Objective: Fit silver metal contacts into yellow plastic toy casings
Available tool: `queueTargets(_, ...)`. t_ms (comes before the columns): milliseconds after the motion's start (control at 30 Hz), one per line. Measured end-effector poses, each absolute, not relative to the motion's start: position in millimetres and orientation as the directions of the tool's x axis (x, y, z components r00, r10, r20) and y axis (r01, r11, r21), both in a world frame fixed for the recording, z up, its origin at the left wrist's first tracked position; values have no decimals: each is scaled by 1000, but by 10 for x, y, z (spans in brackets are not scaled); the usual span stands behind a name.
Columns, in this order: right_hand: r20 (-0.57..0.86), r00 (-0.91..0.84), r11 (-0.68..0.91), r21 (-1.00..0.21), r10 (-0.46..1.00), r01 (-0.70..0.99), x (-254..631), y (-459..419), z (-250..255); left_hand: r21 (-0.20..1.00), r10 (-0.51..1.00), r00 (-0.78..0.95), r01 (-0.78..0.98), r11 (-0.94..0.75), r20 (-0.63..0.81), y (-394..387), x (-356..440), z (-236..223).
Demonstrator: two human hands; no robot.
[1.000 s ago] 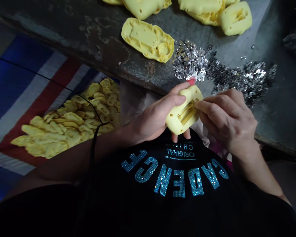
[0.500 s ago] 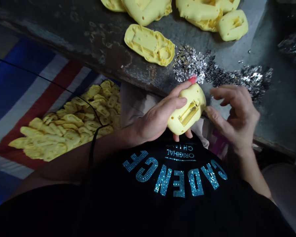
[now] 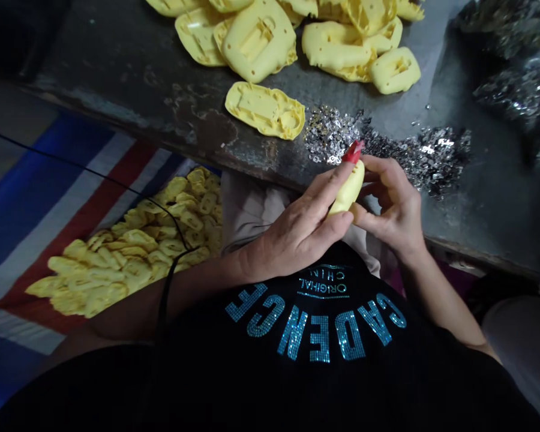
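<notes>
A small yellow plastic shell (image 3: 350, 189) is turned on edge above the front of the table, its slotted face no longer visible. My left hand (image 3: 294, 231) grips it between thumb and fingers; a red covering (image 3: 353, 152) wraps one fingertip. On the shell's other side, my right hand (image 3: 393, 207) has its bent fingers and thumb closed against it, the fingertips partly hidden. Whether a small metal piece is also in them cannot be seen. Just beyond both hands lies a pile of small shiny metal pieces (image 3: 432, 153).
Another yellow shell (image 3: 264, 110) lies open side up left of the metal pile. More yellow shells (image 3: 256, 45) are heaped farther back. Clear plastic bags (image 3: 513, 84) sit at the right. Below left, a striped sheet (image 3: 103, 174) holds many yellow parts (image 3: 130, 252); a black cord crosses it.
My left hand has rotated the shell from facing up to edge-on. My right hand has come left from beside the metal pieces to meet the shell. The view has shifted slightly.
</notes>
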State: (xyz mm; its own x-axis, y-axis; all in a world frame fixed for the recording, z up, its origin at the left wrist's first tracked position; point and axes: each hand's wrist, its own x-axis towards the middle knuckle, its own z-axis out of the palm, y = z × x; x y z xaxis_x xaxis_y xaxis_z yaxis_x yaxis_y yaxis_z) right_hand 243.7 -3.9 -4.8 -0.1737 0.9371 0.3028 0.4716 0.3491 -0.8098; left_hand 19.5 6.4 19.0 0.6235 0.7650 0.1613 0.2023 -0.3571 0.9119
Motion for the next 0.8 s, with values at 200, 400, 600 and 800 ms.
queueTargets(200,545,-25,397,-577,838,714,2428,-210,-258,787,721,641,290,-544,263,71,170,182)
queueTargets(400,740,-48,443,-348,671,826,2484,-210,-324,514,590,642,334,-790,490,55,249,184)
queueTargets(600,837,-37,526,-309,546,792,2458,-84,-283,425,567,618,380,-822,545,42,213,186)
queueTargets(800,813,-74,547,-317,577,775,2294,-61,-165,515,642,567,394,-761,516,94,110,149)
